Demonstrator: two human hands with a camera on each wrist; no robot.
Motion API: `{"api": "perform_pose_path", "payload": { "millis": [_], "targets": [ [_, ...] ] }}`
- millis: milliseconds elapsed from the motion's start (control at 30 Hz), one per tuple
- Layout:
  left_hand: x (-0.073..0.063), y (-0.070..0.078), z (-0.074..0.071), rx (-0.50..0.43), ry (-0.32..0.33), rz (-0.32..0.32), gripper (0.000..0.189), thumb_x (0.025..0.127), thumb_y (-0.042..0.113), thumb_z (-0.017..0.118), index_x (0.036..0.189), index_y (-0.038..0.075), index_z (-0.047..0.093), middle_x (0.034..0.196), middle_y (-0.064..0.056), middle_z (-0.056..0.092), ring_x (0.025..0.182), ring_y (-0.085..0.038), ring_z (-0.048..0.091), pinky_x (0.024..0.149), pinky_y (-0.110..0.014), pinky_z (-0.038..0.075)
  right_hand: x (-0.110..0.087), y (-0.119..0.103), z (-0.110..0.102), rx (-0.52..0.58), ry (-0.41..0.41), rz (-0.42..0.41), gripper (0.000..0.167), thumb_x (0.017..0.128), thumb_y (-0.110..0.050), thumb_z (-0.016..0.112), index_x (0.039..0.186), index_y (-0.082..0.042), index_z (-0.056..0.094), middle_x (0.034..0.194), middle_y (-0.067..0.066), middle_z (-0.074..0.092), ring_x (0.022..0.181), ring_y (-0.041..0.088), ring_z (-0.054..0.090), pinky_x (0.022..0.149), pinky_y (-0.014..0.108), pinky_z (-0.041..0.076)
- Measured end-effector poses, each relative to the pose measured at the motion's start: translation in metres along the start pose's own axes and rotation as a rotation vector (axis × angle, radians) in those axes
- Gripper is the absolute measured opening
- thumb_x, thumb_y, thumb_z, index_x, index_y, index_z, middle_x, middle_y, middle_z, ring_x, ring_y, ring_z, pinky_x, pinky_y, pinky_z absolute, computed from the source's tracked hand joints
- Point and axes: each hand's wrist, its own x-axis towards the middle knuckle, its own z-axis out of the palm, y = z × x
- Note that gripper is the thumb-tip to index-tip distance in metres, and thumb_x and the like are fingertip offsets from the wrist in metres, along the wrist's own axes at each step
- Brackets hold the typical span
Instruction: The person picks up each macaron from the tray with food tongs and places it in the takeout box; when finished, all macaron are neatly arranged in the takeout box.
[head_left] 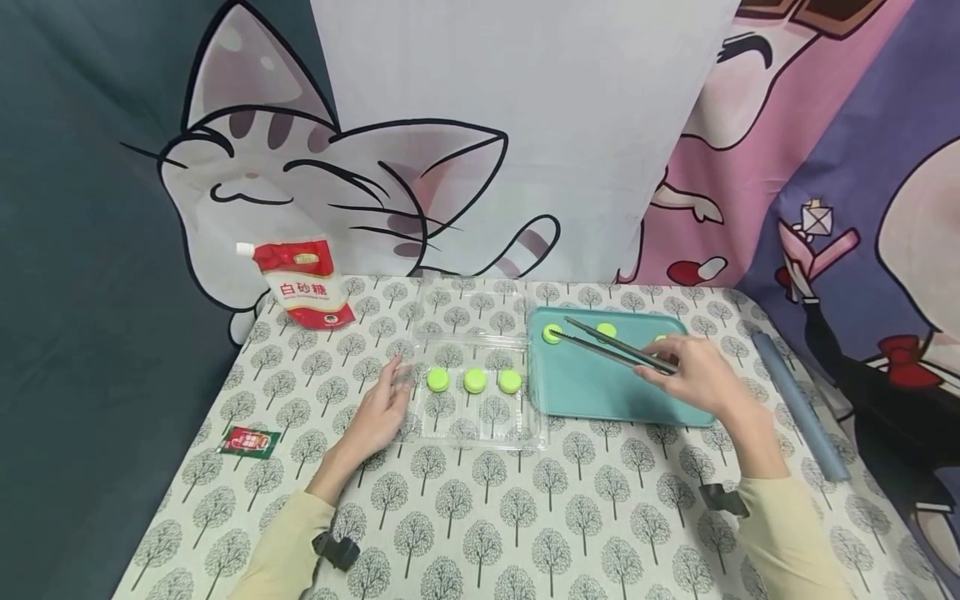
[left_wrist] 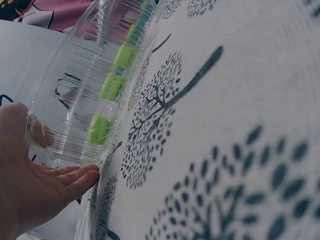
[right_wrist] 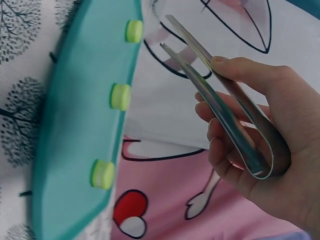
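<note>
My right hand [head_left: 693, 375] holds a pair of metal tongs [right_wrist: 227, 117], thumb on one arm and fingers round the other. The tongs' arms are spread, their tips near a green macaron [head_left: 551, 334] at the left of a teal tray [head_left: 600, 392]. Two more macarons, a middle one [head_left: 606, 332] and a right one [right_wrist: 102, 174], lie along the tray's far side. With fingers fairly straight, my left hand [head_left: 381, 410] rests at the left edge of a clear plastic box [left_wrist: 65, 100]. Three green macarons [head_left: 475, 381] sit in a row in the box.
Behind the box lies its clear lid [head_left: 472, 308], folded back. A red and white pouch [head_left: 303, 285] stands at the back left, and a small red and green packet [head_left: 249, 442] lies nearer on the left. A blue-grey roll [head_left: 798, 407] lies along the right side.
</note>
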Motion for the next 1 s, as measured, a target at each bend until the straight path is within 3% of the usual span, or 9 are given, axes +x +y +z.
{"api": "perform_pose_path", "payload": {
  "millis": [367, 567, 800, 1000],
  "targets": [
    [0.0, 0.0, 0.0, -0.001, 0.007, 0.0, 0.062, 0.107, 0.018, 0.043, 0.161, 0.005, 0.015, 0.158, -0.022, 0.041, 0.138, -0.042, 0.05, 0.119, -0.054, 0.039, 0.01, 0.017, 0.025, 0.037, -0.023, 0.048, 0.034, 0.083, -0.021, 0.083, 0.107, 0.002, 0.075, 0.089, 0.011, 0.073, 0.072, 0.016, 0.059, 0.068, 0.033, 0.051],
    [0.0, 0.0, 0.001, 0.001, 0.011, 0.004, 0.061, 0.108, 0.016, 0.042, 0.161, 0.005, 0.015, 0.158, -0.022, 0.041, 0.138, -0.041, 0.05, 0.119, -0.054, 0.039, 0.013, 0.023, 0.035, 0.056, -0.03, 0.05, 0.031, 0.081, -0.018, 0.084, 0.104, 0.001, 0.076, 0.084, 0.008, 0.071, 0.072, 0.016, 0.057, 0.066, 0.03, 0.048],
    [-0.002, 0.002, 0.0, 0.0, 0.009, 0.0, 0.061, 0.107, 0.016, 0.042, 0.161, 0.005, 0.016, 0.157, -0.023, 0.041, 0.137, -0.041, 0.051, 0.118, -0.054, 0.039, 0.011, 0.029, 0.042, 0.034, 0.016, 0.007, 0.026, 0.082, -0.016, 0.083, 0.102, -0.001, 0.077, 0.085, 0.008, 0.074, 0.075, 0.019, 0.062, 0.07, 0.039, 0.054],
    [-0.001, 0.001, 0.0, -0.004, 0.012, 0.008, 0.061, 0.107, 0.016, 0.042, 0.161, 0.004, 0.016, 0.157, -0.023, 0.042, 0.137, -0.041, 0.052, 0.118, -0.053, 0.04, 0.006, 0.034, 0.045, 0.051, 0.064, -0.015, 0.023, 0.081, -0.014, 0.083, 0.1, -0.001, 0.077, 0.085, 0.008, 0.074, 0.074, 0.018, 0.063, 0.067, 0.034, 0.053]
  ]
}}
